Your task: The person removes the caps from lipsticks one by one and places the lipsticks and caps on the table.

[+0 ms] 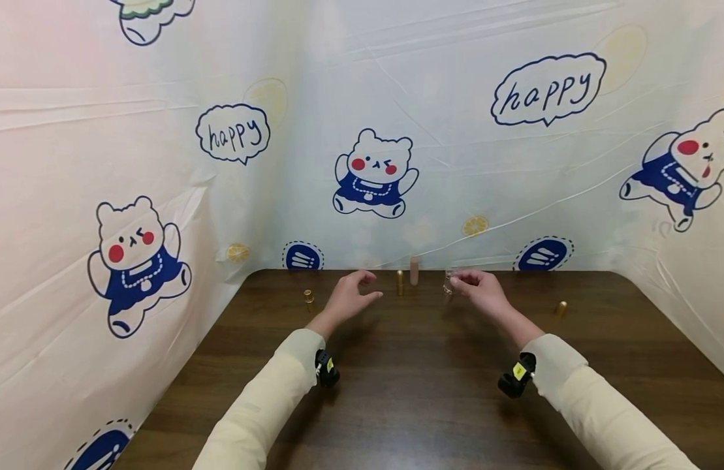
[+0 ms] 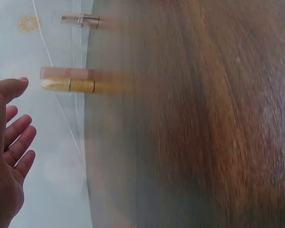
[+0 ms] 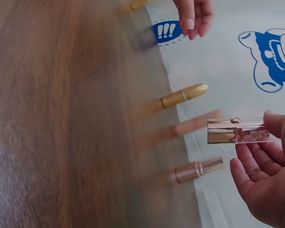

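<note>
My right hand [image 1: 482,290] pinches a lipstick [image 3: 223,131] between thumb and fingers. It has a shiny gold part and a clear section with lettering, and lies sideways in the right wrist view. Beyond it, a rose-gold lipstick [image 3: 187,172] stands upright on the table. A gold bullet-shaped lipstick [image 1: 399,282] and a pink tube [image 1: 414,271] stand side by side between the hands. My left hand [image 1: 350,295] hovers just left of the gold lipstick, fingers loosely bent and holding nothing. In the left wrist view its thumb tip points toward that pair.
A small gold tube [image 1: 308,297] stands on the wooden table [image 1: 385,391] to the left. Another gold tube [image 1: 560,309] is right of my right hand. Printed cloth [image 1: 444,130] hangs behind the table's far edge and along both sides.
</note>
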The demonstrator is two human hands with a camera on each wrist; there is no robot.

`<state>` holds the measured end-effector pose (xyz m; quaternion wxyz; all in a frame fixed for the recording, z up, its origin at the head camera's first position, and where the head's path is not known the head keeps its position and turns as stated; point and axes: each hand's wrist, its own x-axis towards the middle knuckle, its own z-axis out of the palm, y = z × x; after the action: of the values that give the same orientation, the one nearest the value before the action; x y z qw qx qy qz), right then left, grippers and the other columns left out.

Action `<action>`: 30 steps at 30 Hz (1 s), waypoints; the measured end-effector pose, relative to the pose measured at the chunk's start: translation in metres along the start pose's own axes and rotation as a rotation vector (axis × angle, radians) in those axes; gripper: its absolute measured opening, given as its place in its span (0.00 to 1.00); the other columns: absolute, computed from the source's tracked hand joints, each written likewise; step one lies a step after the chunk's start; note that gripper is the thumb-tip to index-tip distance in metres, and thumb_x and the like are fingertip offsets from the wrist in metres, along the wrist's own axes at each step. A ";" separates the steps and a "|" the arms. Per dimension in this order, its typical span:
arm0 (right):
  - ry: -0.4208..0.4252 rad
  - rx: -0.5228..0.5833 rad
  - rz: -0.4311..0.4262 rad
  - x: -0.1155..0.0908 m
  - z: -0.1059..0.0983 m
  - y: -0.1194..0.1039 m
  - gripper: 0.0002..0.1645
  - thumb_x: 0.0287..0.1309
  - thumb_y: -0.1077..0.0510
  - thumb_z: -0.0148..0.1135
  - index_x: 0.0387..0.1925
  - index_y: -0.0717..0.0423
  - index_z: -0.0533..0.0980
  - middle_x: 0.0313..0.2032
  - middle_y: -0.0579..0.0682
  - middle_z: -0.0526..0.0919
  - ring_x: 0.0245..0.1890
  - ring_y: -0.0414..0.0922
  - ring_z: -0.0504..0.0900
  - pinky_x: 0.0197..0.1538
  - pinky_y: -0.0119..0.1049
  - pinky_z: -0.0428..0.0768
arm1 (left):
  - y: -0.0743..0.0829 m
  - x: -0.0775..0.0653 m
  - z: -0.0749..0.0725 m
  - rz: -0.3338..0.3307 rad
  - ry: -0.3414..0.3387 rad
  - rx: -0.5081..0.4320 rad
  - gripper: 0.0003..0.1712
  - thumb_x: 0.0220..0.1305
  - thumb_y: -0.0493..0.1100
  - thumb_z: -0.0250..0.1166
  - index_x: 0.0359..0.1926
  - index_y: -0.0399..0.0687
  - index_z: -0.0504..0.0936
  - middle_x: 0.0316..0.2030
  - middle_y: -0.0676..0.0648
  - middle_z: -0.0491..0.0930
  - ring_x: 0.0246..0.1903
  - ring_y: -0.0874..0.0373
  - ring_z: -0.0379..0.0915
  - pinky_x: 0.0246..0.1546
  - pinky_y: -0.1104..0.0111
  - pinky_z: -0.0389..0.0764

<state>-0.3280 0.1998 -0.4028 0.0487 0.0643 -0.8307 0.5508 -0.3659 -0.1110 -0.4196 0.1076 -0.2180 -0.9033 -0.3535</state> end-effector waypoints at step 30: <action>-0.050 0.134 -0.010 0.001 0.045 -0.011 0.19 0.67 0.58 0.59 0.52 0.69 0.76 0.54 0.63 0.77 0.48 0.51 0.78 0.53 0.50 0.76 | 0.031 0.005 0.040 0.034 -0.150 -0.083 0.23 0.61 0.48 0.70 0.52 0.38 0.80 0.46 0.42 0.81 0.48 0.49 0.77 0.50 0.60 0.75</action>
<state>-0.3275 0.1545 -0.4103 0.0263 0.0854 -0.7926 0.6032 -0.3579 -0.0616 -0.4288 0.0367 -0.2635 -0.8895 -0.3714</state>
